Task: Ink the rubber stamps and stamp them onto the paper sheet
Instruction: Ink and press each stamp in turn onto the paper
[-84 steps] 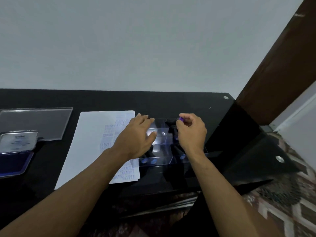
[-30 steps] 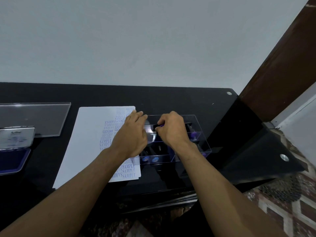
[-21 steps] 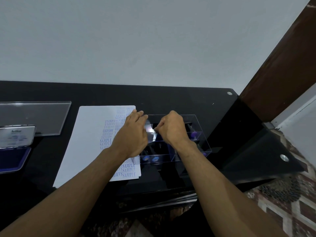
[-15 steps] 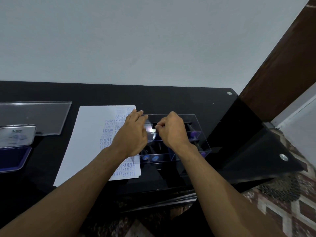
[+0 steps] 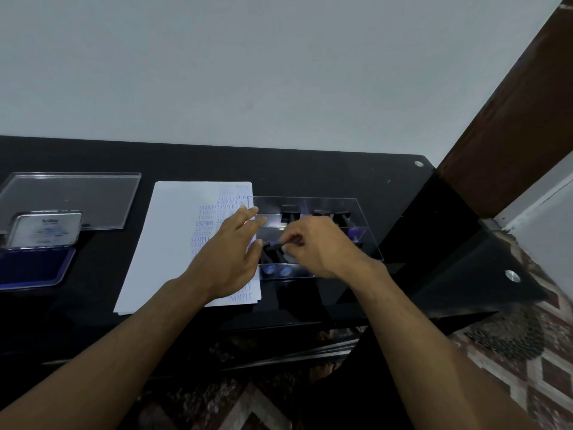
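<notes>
Step in hand, by judgement: picking a rubber stamp out of the storage case, ahead of inking.

Right hand [image 5: 322, 246] over the near-left part of the clear compartment case [image 5: 369, 231], thumb and forefinger pinching a dark rubber stamp [image 5: 273, 246] at its right end. Other fingers curled under, partly hidden.

Left hand [image 5: 232, 259] flat, fingers straight and slightly spread, tips resting on the case's left edge, palm over the right side of the paper sheet [image 5: 176, 240]. Reads as steadying the case; cannot tell how hard it presses.

Stamp: inside the case, between the two hands, just right of the left thumb. Long axis roughly left-right, near horizontal, free end pointing left toward the left hand. Cannot tell which end carries the rubber face, too dark.

More stamps in the case: two lying with blue round ends toward the camera [image 5: 277, 270], several with dark handles at the far side [image 5: 290, 212], one purple-tipped at right [image 5: 353, 232].

Sheet sits left of the case, touching it, right column already covered in blue SAMPLE / AMENDED prints; left portion blank.

Ink pad [image 5: 34, 265] open, well apart at far left on the black glass table [image 5: 325, 175], lid [image 5: 46, 229] hinged up behind it. Clear plastic cover [image 5: 77, 193] flat behind that.

Next move, by judgement: lift stamp clear of the case wall, turn rubber face down, carry across the sheet to the pad. Long reach leftward; left hand likely in the way.
</notes>
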`<control>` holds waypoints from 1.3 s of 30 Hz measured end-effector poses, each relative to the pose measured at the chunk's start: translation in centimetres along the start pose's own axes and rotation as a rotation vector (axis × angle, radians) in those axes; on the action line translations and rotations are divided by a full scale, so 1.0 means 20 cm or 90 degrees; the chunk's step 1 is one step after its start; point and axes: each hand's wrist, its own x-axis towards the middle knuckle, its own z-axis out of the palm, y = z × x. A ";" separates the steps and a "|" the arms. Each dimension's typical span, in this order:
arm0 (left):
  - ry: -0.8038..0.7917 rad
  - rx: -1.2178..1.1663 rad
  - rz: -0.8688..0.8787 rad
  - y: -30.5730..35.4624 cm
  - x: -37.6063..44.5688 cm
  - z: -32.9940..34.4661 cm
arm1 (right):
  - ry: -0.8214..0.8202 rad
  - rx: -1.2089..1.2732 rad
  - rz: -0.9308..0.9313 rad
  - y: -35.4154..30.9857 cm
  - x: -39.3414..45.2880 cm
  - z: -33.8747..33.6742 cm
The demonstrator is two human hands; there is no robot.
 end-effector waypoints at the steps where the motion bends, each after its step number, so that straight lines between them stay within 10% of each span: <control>1: -0.004 0.005 0.005 -0.01 -0.01 0.00 | -0.049 -0.002 -0.006 -0.01 0.00 -0.01; 22: -0.015 0.030 0.012 0.00 -0.05 0.02 | -0.313 -0.106 0.005 -0.10 0.10 -0.05; 39: -0.017 0.027 0.006 0.00 -0.05 0.02 | 0.097 0.050 0.063 -0.06 -0.03 0.01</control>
